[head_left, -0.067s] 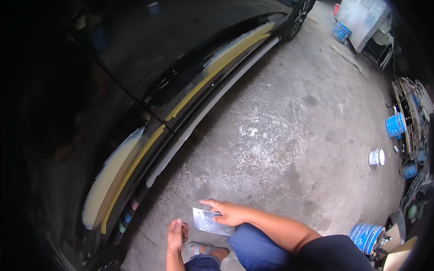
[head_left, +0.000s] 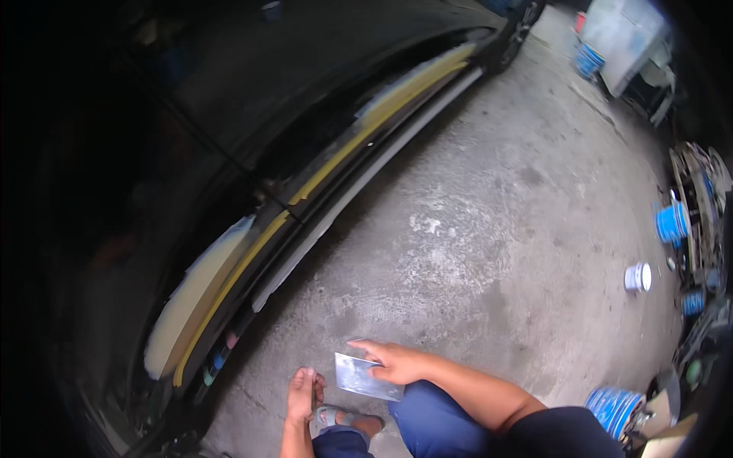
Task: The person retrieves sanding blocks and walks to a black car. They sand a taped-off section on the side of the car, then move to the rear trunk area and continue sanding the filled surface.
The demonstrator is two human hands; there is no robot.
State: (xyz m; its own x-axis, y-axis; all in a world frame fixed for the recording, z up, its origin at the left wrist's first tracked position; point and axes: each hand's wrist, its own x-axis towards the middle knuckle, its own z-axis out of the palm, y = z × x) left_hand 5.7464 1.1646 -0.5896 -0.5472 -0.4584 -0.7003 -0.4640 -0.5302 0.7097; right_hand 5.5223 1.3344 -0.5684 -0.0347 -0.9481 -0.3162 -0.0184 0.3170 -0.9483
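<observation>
My right hand (head_left: 395, 362) grips a flat, shiny metal plate (head_left: 365, 380), thumb on its upper face and index finger stretched past its edge. The plate is held above my blue-trousered knee. To its left, my left hand (head_left: 303, 392) is closed, fingers curled in; whatever it pinches, if anything, is hidden. Neither hand touches the black car (head_left: 305, 145) on the left. Its lower side carries a near beige filler patch (head_left: 200, 296) and a far filler patch (head_left: 408, 85), with yellow masking tape (head_left: 237, 281) running below them.
A grey sill strip (head_left: 366, 179) edges the car above the concrete floor (head_left: 458, 252). At right are a white tub (head_left: 638, 277), a blue bucket (head_left: 672, 223) beside stacked scrap parts, and a larger blue-and-white bucket (head_left: 613, 411) near my right elbow. Another blue bucket (head_left: 588, 61) stands far off.
The whole view has shifted slightly, so the car and floor sit a little farther right. Both hands keep the same pose, and the metal plate stays in my right hand.
</observation>
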